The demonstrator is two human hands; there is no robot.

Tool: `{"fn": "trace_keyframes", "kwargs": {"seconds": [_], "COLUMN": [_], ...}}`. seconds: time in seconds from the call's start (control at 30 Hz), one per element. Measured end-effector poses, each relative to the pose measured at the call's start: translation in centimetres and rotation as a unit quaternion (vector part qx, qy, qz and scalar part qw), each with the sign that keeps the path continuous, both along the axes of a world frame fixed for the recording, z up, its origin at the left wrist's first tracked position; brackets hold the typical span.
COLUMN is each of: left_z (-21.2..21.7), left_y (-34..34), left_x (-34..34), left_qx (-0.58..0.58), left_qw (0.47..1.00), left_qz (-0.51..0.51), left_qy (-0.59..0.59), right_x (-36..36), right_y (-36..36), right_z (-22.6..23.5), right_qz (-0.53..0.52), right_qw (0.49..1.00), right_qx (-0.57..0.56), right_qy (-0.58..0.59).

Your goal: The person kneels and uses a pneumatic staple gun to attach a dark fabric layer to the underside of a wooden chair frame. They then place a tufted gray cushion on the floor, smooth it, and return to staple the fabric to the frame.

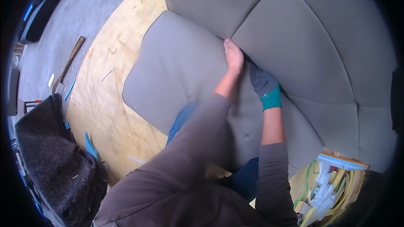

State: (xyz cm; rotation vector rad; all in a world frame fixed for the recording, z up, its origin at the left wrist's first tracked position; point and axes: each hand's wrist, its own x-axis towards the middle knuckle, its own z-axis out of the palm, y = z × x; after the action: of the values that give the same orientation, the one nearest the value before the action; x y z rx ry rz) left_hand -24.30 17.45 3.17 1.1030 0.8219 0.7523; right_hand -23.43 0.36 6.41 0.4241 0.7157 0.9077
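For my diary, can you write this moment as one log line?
left hand: bare, against gray upholstery | right hand: gloved, partly hidden in upholstery crease

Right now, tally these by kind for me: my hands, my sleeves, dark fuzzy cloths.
Hands: 2 (bare left hand, gloved right hand)
Sleeves: 2
Dark fuzzy cloth: 1
Total: 5

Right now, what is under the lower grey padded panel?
A pale tan board shows along the left edge of the lower grey padded panel; whatever the panel covers cannot be seen.
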Motion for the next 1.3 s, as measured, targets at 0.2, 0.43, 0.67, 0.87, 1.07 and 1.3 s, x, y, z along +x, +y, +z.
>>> {"fn": "trace_keyframes", "kwargs": {"seconds": [0.2, 0.43, 0.67, 0.87, 1.07, 1.3], "left_z": [2.6, 9.2, 11.1, 10.3, 8.1, 7.8], "left_y": [1.9, 12.6, 13.9, 13.2, 6.7, -1.2], "left_x": [-6.8, -8.6, -7.0, -6.6, -7.6, -6.4], "left_qx": [0.182, 0.525, 0.607, 0.61, 0.586, 0.615], "left_qw": [0.979, 0.786, 0.688, 0.7, 0.731, 0.704], "left_qz": [-0.063, -0.248, -0.299, -0.318, -0.275, -0.315], "left_qy": [0.068, 0.213, 0.262, 0.194, 0.215, 0.163], "right_x": [-2.2, -1.2, 0.3, 0.3, 1.0, 2.1], "right_y": [1.6, 8.1, 20.2, 18.0, 10.5, 1.4], "right_z": [3.0, -6.2, -7.7, -8.3, -9.6, -9.2], "right_qz": [0.066, 0.057, -0.032, -0.066, -0.05, -0.047], "right_qw": [0.828, 0.519, 0.491, 0.483, 0.437, 0.294], "right_qx": [-0.401, -0.354, -0.423, -0.481, -0.544, -0.651], "right_qy": [-0.385, -0.776, -0.761, -0.728, -0.715, -0.698]}}
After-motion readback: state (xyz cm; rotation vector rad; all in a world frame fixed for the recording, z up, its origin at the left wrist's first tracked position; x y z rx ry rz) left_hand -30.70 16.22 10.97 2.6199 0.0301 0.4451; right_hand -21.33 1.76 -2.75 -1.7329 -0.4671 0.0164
